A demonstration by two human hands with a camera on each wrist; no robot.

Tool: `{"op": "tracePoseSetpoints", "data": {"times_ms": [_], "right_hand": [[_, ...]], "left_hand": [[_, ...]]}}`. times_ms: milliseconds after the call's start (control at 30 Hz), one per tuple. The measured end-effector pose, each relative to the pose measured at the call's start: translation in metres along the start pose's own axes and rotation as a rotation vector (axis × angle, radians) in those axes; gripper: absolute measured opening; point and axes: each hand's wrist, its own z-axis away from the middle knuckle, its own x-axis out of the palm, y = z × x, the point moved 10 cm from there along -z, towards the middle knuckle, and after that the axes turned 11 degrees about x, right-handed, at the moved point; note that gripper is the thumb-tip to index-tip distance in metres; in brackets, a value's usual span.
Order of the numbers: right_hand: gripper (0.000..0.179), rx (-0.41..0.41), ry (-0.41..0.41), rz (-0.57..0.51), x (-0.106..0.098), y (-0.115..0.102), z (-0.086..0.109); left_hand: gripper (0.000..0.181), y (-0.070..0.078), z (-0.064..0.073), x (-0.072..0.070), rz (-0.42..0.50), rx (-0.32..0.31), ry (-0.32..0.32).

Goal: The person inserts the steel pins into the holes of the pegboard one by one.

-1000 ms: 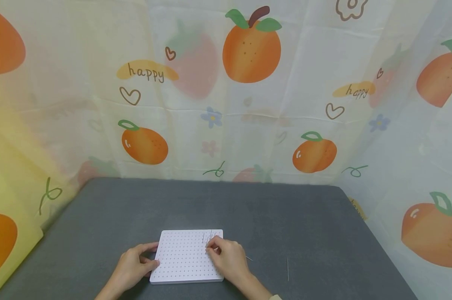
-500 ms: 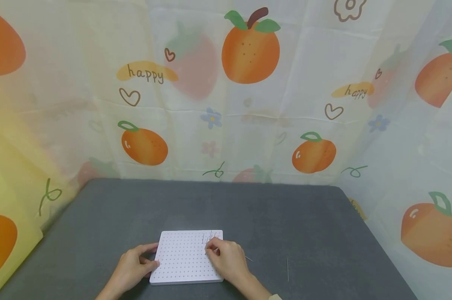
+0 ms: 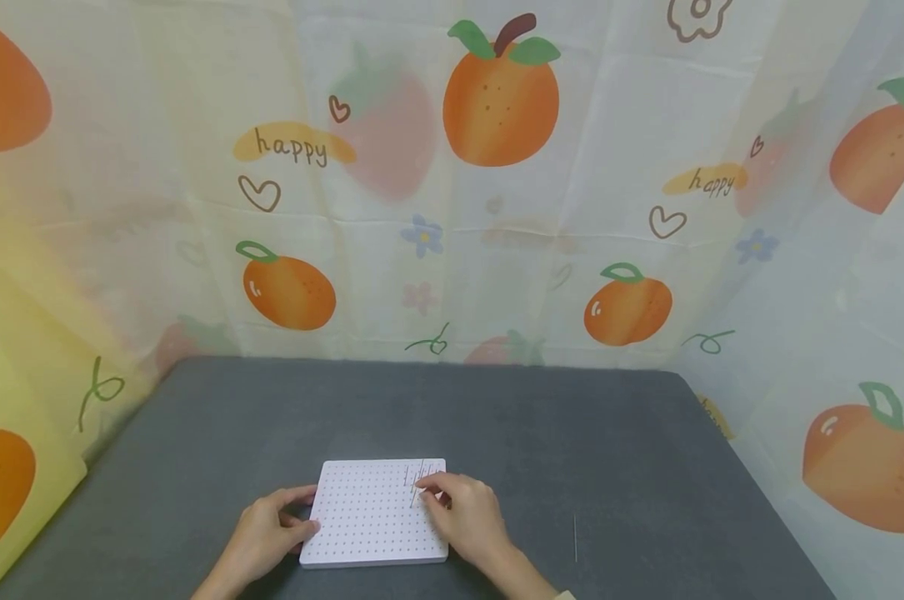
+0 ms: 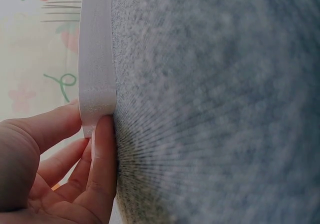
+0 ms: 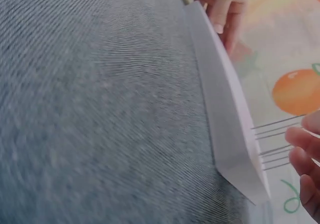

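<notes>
A white board with rows of small holes point(image 3: 369, 517) lies on the dark table. Several thin dark rods point(image 3: 406, 475) stand upright in its far right part; they show from the side in the left wrist view as thin rods point(image 4: 61, 5). My left hand point(image 3: 260, 533) pinches the board's left edge, thumb on top and fingers at the side. Over the board's right side, my right hand point(image 3: 466, 512) has its thumb and index finger apart, right beside the nearest rod point(image 3: 414, 497). Its loosely curled fingers point(image 5: 305, 146) sit by the rod tops in the right wrist view.
One loose thin rod point(image 3: 575, 537) lies on the dark grey tabletop point(image 3: 496, 417) to the right of my right hand. A cloth curtain point(image 3: 466, 275) printed with oranges hangs behind the table and along both sides.
My right thumb and index finger have parted and drawn slightly right, leaving a rod upright in the board. The loose rod seen beside that hand is now hidden. My left hand stays put.
</notes>
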Motion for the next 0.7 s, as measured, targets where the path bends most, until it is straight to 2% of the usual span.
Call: {"op": "tracePoseSetpoints", "data": {"times_ms": [200,500,700], "right_hand": [[0.016,-0.008,0.026,-0.052,-0.015,0.006,-0.002],[0.015,0.067,0.076,-0.046,-0.033,0.036,-0.001],[0.016,0.110,0.061,-0.056,-0.039,0.057,0.001]], "left_hand": [[0.052,0.003,0.000,-0.002,0.009,0.021,0.006],[0.052,0.003,0.001,-0.001,0.008,0.015,-0.001],[0.052,0.002,0.000,-0.001,0.000,0.025,0.001]]}}
